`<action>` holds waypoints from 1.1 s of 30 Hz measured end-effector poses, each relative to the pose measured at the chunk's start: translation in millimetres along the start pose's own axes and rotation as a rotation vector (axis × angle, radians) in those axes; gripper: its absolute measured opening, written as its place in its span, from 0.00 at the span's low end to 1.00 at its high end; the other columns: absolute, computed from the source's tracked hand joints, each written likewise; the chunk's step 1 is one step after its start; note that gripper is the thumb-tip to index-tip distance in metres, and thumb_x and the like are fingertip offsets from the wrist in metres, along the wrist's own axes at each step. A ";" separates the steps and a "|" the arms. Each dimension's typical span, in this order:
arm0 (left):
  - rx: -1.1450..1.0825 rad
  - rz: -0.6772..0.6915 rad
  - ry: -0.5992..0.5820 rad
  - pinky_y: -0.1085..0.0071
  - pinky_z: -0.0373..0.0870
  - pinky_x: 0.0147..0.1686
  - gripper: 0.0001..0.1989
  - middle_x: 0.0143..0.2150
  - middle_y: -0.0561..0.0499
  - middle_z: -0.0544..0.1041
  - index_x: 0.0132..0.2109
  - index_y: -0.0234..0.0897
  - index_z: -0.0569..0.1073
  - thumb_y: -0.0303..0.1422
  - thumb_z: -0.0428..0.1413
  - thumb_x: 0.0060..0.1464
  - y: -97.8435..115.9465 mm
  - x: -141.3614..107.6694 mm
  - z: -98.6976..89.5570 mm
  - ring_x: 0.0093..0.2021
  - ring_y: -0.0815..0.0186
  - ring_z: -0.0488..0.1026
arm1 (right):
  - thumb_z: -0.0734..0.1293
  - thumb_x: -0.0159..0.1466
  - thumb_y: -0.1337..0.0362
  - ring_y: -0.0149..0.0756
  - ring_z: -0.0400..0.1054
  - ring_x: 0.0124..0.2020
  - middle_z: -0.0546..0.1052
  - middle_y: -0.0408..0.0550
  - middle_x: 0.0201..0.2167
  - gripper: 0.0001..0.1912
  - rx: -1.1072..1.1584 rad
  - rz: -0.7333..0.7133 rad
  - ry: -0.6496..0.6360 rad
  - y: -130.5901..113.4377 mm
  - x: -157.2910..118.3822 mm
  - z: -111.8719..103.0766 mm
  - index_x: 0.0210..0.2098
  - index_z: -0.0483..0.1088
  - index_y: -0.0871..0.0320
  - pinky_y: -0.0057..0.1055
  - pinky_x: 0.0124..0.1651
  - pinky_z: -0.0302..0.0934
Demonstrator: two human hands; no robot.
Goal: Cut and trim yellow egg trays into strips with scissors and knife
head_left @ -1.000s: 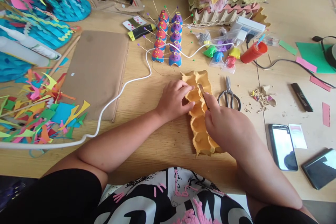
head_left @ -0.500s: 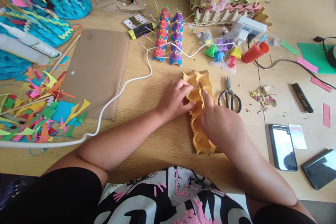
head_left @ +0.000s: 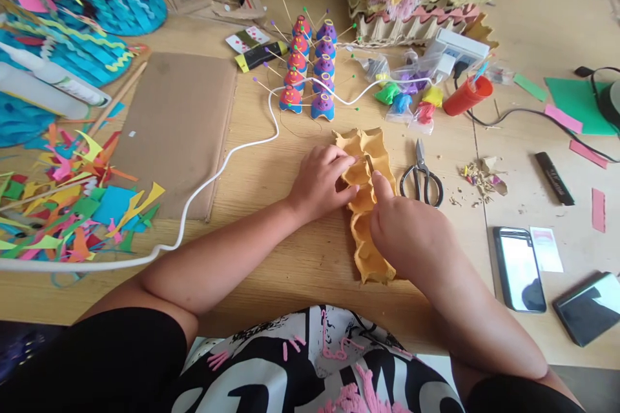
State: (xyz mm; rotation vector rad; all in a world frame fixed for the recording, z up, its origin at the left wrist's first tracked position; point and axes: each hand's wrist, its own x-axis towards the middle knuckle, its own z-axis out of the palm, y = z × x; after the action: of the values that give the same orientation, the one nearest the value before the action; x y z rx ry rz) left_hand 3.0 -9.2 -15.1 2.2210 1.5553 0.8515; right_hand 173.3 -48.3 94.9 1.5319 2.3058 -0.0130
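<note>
A yellow egg-carton piece (head_left: 371, 246) with two rows of cups lies on the table in front of me. My left hand (head_left: 322, 184) rests at its left edge, fingers and thumb gripping the carton's side. My right hand (head_left: 409, 226) is wrapped round a small blade (head_left: 369, 163), index finger stretched along its back; the handle is hidden in the palm. The blade touches the ridge between the two rows, near the far end. Black-handled scissors (head_left: 421, 174) lie just right of the carton.
Painted red and purple carton figures (head_left: 298, 61) with pins stand beyond the carton. A white cable (head_left: 232, 153) crosses the left side beside a cardboard sheet (head_left: 174, 135). Paper scraps (head_left: 72, 206) lie far left. A phone (head_left: 520, 269), marker (head_left: 555, 179) and red cup (head_left: 467, 95) are right.
The blade shows slightly less and sits a little lower in the carton's ridge. Both hands hold nearly the same places; the whole view has shifted slightly.
</note>
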 end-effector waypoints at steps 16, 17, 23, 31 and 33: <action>0.006 0.024 0.022 0.54 0.65 0.58 0.25 0.53 0.43 0.75 0.58 0.37 0.76 0.45 0.59 0.58 -0.4 -1.3 -0.3 0.54 0.51 0.70 | 0.55 0.72 0.63 0.41 0.76 0.25 0.82 0.48 0.27 0.29 0.041 0.041 0.043 9.5 -0.2 -6.8 0.71 0.56 0.62 0.33 0.22 0.43; 0.007 0.023 0.020 0.54 0.65 0.58 0.24 0.53 0.43 0.75 0.57 0.37 0.76 0.44 0.60 0.58 -0.3 -1.0 -0.5 0.54 0.51 0.71 | 0.54 0.71 0.64 0.41 0.76 0.25 0.82 0.49 0.28 0.29 0.037 0.040 0.033 9.1 0.7 -6.1 0.70 0.57 0.62 0.33 0.22 0.43; 0.006 0.025 0.010 0.55 0.65 0.56 0.25 0.52 0.44 0.76 0.57 0.37 0.75 0.43 0.62 0.55 0.2 0.6 -2.1 0.53 0.52 0.71 | 0.53 0.72 0.64 0.41 0.76 0.26 0.82 0.50 0.27 0.29 0.001 0.007 0.018 7.1 0.9 -4.5 0.71 0.56 0.64 0.34 0.23 0.41; 0.000 0.004 0.013 0.55 0.66 0.57 0.24 0.53 0.44 0.75 0.57 0.38 0.75 0.42 0.62 0.55 1.2 -0.2 -0.9 0.54 0.52 0.70 | 0.54 0.72 0.65 0.41 0.76 0.25 0.82 0.51 0.26 0.31 -0.001 0.028 0.006 2.7 5.4 0.0 0.72 0.54 0.66 0.33 0.22 0.41; 0.004 0.004 0.016 0.55 0.66 0.56 0.23 0.53 0.44 0.75 0.57 0.39 0.76 0.41 0.62 0.56 1.6 -0.4 -0.9 0.54 0.52 0.70 | 0.54 0.72 0.66 0.41 0.76 0.26 0.82 0.51 0.27 0.31 0.014 0.034 0.014 2.7 8.8 0.8 0.73 0.53 0.66 0.33 0.21 0.42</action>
State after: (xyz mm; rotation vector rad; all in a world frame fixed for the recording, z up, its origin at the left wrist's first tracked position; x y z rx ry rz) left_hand 3.5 -10.3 -13.7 2.2262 1.5613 0.8706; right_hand 173.0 -39.5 92.0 1.5831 2.2941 -0.0094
